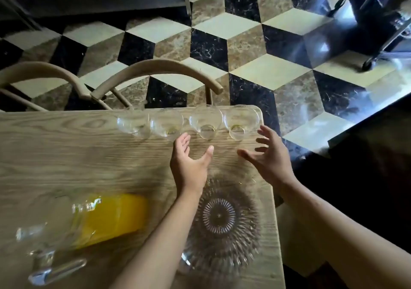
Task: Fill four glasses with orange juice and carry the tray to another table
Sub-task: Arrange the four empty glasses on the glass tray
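Standing empty in row: four clear glasses (189,123); left hand (191,159), right hand (270,155) grip wide, holding nothing.

Four clear empty drinking glasses (189,123) stand upright in a touching row along the far edge of the wooden desk (66,155). Clear glass jug of orange juice (89,219), part full, near left. Round ribbed clear glass tray (220,219), bare, near right corner.
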{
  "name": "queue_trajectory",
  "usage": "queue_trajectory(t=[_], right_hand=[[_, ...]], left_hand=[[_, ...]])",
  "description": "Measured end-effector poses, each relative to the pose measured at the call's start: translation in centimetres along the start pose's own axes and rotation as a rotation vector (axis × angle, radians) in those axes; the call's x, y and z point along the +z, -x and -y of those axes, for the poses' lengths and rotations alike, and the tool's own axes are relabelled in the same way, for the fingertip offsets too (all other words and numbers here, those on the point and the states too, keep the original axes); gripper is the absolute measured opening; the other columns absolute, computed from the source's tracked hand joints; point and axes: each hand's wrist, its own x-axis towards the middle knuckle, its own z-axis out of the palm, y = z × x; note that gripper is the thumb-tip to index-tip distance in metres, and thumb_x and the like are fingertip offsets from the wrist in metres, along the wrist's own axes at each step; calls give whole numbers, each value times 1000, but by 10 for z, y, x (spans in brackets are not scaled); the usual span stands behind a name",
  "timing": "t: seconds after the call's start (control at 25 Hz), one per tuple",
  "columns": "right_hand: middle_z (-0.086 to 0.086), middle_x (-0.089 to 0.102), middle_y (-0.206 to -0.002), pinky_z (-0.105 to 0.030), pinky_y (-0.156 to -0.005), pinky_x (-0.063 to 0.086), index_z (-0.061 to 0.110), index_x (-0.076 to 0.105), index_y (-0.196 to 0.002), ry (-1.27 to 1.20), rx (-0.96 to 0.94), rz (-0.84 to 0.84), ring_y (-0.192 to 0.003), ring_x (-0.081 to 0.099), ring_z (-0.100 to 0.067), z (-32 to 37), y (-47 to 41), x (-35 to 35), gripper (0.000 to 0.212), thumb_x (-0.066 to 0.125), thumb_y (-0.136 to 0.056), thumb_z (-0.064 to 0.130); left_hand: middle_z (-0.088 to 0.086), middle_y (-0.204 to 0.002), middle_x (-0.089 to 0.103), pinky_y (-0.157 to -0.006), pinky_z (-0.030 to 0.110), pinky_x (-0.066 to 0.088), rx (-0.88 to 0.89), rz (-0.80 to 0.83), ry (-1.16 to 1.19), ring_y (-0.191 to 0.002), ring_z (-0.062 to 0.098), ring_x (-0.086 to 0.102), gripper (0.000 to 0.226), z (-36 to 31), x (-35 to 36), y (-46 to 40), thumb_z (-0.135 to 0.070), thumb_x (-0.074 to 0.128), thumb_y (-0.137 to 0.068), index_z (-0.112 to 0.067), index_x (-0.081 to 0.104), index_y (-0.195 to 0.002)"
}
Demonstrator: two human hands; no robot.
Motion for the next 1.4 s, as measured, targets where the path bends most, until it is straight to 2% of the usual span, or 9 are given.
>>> queue_trajectory(t=[0.12,0.24,0.44,0.52,0.6,0.84,1.04,1.24,1.4], right_hand=[[5,56,-131,-35,-86,59,15,48,-144,31,-29,19,-107,61,-14,-10,-14,5,89,92,-69,29],[4,62,-124,-38,-84,58,21,52,-137,26,-36,18,-100,63,-12,-14,-25,10,81,93,-67,31],[7,60,-120,-24,-79,52,24,54,-135,51,-72,30,-98,63,-13,-16,-36,12,78,92,-67,33],[4,61,-124,-29,-83,55,24,54,-136,33,-87,33,-99,64,-16,-19,-37,15,77,91,-69,33],[4,62,-126,-37,-85,57,22,56,-136,16,-79,25,-97,65,-18,-19,-37,15,75,90,-70,32],[7,63,-125,-44,-85,58,23,57,-135,-16,-75,15,-94,68,-19,-20,-31,12,73,89,-71,37],[4,64,-121,-27,-79,52,18,59,-133,10,-95,-22,-80,56,-6,-5,-10,4,70,90,-72,33],[5,65,-120,-19,-89,45,16,60,-131,27,-110,-33,-99,58,-8,11,27,4,68,90,-72,31],[5,67,-121,-13,-92,38,16,61,-130,72,-131,-13,-109,56,-12,14,62,2,69,91,-70,32]], left_hand=[[-1,-136,56,-121,28,39,-32,-3,46,-130,11,55,74,8,18,-8,-7,91,-77,-12,52,-140],[-1,-139,53,-125,30,36,-68,7,56,-135,9,51,81,15,30,-12,-4,91,-77,-6,48,-146],[8,-153,53,-117,16,35,-52,-3,17,-143,13,49,94,15,35,-21,-20,94,-75,-7,43,-152],[14,-155,53,-112,13,35,-54,-8,18,-144,16,50,93,12,39,-26,-23,95,-73,-6,45,-150],[15,-154,55,-112,17,39,-41,-28,28,-142,18,53,89,10,42,-31,-24,96,-72,-5,49,-145],[14,-151,57,-119,31,44,-9,-48,50,-140,20,56,86,5,38,-33,-21,95,-73,-7,49,-144],[10,-150,60,-119,35,47,4,-44,42,-138,16,58,83,-2,11,-6,-27,95,-73,-11,52,-142],[9,-148,61,-119,33,46,10,-15,42,-136,9,59,82,-5,-21,24,-23,96,-73,-9,54,-142],[9,-145,63,-115,31,49,9,-5,41,-135,11,61,87,2,-47,55,-34,93,-70,-3,54,-141]])
